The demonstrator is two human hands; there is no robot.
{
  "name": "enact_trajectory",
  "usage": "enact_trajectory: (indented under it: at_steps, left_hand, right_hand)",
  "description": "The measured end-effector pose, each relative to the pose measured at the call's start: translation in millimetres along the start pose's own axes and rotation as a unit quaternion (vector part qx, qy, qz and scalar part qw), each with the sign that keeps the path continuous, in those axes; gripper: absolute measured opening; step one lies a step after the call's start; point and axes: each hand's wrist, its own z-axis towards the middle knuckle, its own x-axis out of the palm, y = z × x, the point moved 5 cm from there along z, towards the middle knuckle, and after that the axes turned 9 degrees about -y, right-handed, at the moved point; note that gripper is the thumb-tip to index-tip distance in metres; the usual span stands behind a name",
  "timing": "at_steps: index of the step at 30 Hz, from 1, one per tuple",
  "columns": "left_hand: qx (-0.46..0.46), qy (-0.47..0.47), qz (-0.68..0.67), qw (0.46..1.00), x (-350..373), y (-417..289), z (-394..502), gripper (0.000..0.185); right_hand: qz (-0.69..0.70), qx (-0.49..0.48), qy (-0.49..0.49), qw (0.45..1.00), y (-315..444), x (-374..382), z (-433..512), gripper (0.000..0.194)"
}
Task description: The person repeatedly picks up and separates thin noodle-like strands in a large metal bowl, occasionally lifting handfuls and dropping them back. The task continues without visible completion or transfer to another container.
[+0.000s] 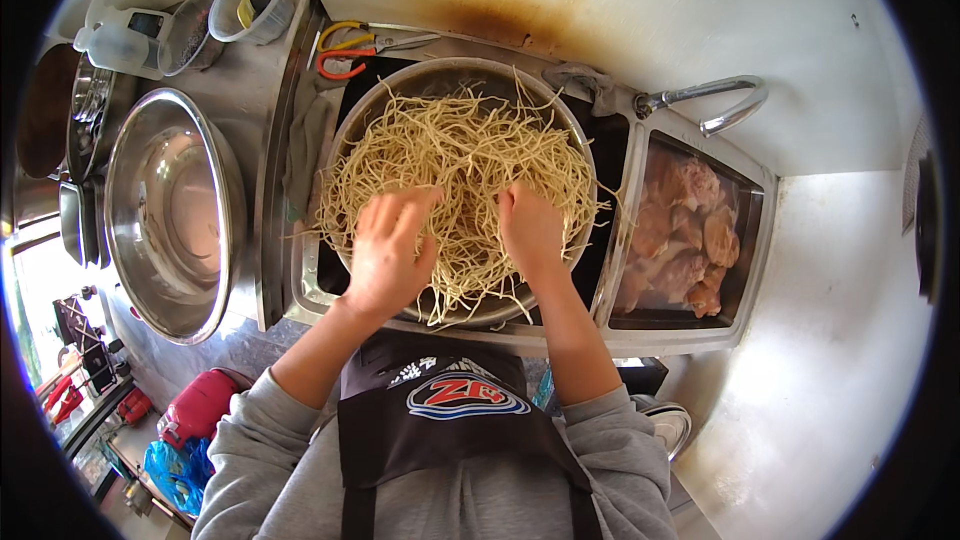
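Before me a large round metal basin (588, 136) is heaped with long, thin, pale yellow noodle-like strands (465, 142), some hanging over its rim. My left hand (394, 251) lies over the left part of the heap, back up, fingers bent into the strands; what its fingertips hold is hidden. On the right part of the heap, my right hand (531, 229) is curled with its fingers closed around strands, thumb side towards the left hand. Between the two hands the strands dip into a darker hollow.
Right of the basin, a sink (742, 330) under a curved tap (720, 90) holds raw meat pieces (686, 232) in liquid. Scissors (352, 52) and a grey cloth (581, 82) lie behind the basin. A big steel bowl (176, 217), plastic tubs (255, 7) and a bottle (112, 49) stand left.
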Motion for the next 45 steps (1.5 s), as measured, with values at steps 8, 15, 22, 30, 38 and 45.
enact_trajectory:
  at_steps: [8, 15, 22, 30, 38, 45]
  left_hand:
    - [0.08, 0.137, -0.131, 0.979, 71, -28, 0, 0.031]
    - [0.033, 0.065, -0.164, 0.984, 70, -43, 10, 0.01]
    - [-0.017, 0.011, -0.206, 0.978, 56, -34, 13, 0.01]
    - [-0.069, 0.105, -0.166, 0.978, 77, -11, 1, 0.017]
    - [0.009, 0.104, -0.085, 0.991, 73, -26, -1, 0.03]
    - [0.082, 0.176, -0.037, 0.98, 63, -19, -33, 0.034]
  right_hand:
    - [0.266, 0.055, 0.008, 0.962, -16, -19, -71, 0.015]
    - [0.489, 0.214, -0.228, 0.815, -25, -1, -60, 0.015]
    - [0.341, 0.081, -0.147, 0.925, -5, -22, -64, 0.016]
    - [0.387, 0.107, -0.054, 0.914, -25, -34, -87, 0.012]
    - [0.201, 0.023, -0.134, 0.97, -67, -37, -19, 0.015]
    - [-0.007, -0.06, -0.162, 0.985, -67, -23, 30, 0.022]
